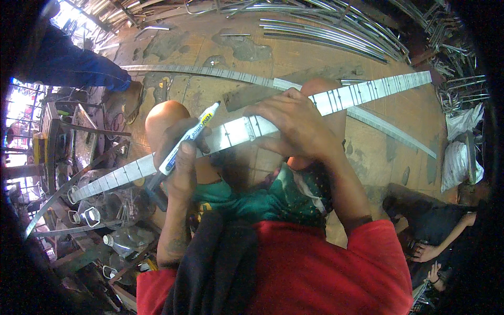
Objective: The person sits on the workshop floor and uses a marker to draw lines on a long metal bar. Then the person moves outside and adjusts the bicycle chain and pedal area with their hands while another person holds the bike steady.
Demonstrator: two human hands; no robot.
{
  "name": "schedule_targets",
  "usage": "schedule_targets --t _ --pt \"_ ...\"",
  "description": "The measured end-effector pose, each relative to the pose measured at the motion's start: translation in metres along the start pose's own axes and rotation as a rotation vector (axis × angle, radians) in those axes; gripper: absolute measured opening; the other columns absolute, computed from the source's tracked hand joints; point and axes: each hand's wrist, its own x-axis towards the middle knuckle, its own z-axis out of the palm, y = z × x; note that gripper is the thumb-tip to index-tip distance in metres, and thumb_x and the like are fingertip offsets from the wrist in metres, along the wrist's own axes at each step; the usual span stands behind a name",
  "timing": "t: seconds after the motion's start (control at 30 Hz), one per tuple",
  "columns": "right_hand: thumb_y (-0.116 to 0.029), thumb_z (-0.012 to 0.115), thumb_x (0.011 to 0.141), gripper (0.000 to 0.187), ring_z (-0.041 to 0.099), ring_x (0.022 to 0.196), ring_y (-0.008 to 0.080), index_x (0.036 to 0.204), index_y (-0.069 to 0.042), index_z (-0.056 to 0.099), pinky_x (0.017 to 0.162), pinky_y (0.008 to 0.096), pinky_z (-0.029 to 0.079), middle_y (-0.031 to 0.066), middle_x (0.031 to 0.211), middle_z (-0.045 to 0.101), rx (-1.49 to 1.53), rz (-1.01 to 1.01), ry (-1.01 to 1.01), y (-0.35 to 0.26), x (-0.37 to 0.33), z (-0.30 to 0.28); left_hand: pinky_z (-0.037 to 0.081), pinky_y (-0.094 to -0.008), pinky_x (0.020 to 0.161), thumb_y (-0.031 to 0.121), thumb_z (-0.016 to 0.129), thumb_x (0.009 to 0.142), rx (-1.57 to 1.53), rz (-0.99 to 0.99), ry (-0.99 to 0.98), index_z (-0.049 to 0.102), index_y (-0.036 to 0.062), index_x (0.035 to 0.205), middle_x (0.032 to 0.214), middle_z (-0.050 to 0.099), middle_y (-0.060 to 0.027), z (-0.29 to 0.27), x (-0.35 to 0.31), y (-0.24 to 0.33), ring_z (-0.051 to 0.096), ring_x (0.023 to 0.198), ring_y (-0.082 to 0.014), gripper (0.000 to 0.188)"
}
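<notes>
A long, flat silvery metal strip (pixel 367 93) slants across my lap, rising from lower left to upper right. Black lines and small marks cross it along its length. My left hand (pixel 182 167) is closed around a white marker pen (pixel 190 137), its dark tip pointing up and right, and around the strip under it. Further along, my right hand (pixel 299 126) grips the strip, fingers over its far side and thumb at the near edge. Some of the strip is hidden under both hands.
More marked strips (pixel 391 129) lie on the floor beyond my knees, near a grey plank (pixel 249 96). Metal rods (pixel 325 37) are stacked at the far side. A person's blue-trousered leg (pixel 79 65) stands far left; another person's hands (pixel 426 253) show lower right. Plastic bottles (pixel 126 240) lie left.
</notes>
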Motion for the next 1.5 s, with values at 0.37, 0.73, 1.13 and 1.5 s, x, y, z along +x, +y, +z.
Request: schedule_targets --t 0.37,0.73,1.13,1.5 --pt "-0.038 0.078 0.074 0.053 0.062 0.111 0.0235 0.119 -0.014 0.064 0.092 0.0394 0.044 0.0059 0.117 0.068 0.002 0.005 -0.007 0.000 0.002 -0.002 0.049 -0.0264 0.067 0.026 0.070 0.091 0.044 0.016 -0.029 0.063 0.0009 0.102 0.084 0.068 -0.0073 0.007 -0.006 0.012 0.062 0.074 -0.0132 0.029" --pt "-0.036 0.079 0.073 0.057 0.063 0.109 0.0253 0.122 -0.013 0.062 0.091 0.0400 0.044 0.0052 0.115 0.068 0.031 0.041 0.001 -0.002 0.002 -0.004 0.049 -0.0272 0.070 0.023 0.069 0.091 0.100 0.037 -0.057 0.063 0.0001 0.102 0.086 0.068 -0.0082 0.010 -0.005 0.011 0.062 0.075 -0.0136 0.026" --pt "-0.035 0.079 0.074 0.054 0.063 0.106 0.0236 0.121 -0.015 0.062 0.087 0.0385 0.044 0.0039 0.115 0.069 0.016 -0.004 0.022 0.000 0.002 0.000 0.049 -0.0272 0.071 0.018 0.070 0.090 0.102 0.048 -0.067 0.064 -0.0001 0.101 0.088 0.068 -0.0078 0.009 -0.005 0.012 0.062 0.077 -0.0135 0.022" --pt "-0.035 0.079 0.070 0.057 0.064 0.104 0.0242 0.121 -0.014 0.063 0.087 0.0388 0.046 0.0049 0.112 0.069 0.033 0.008 0.005 0.000 0.004 -0.002 0.050 -0.0289 0.060 0.015 0.071 0.085 0.197 0.169 -0.053 0.066 0.0022 0.097 0.076 0.068 -0.0078 0.018 -0.005 0.009 0.062 0.063 -0.0143 0.018"
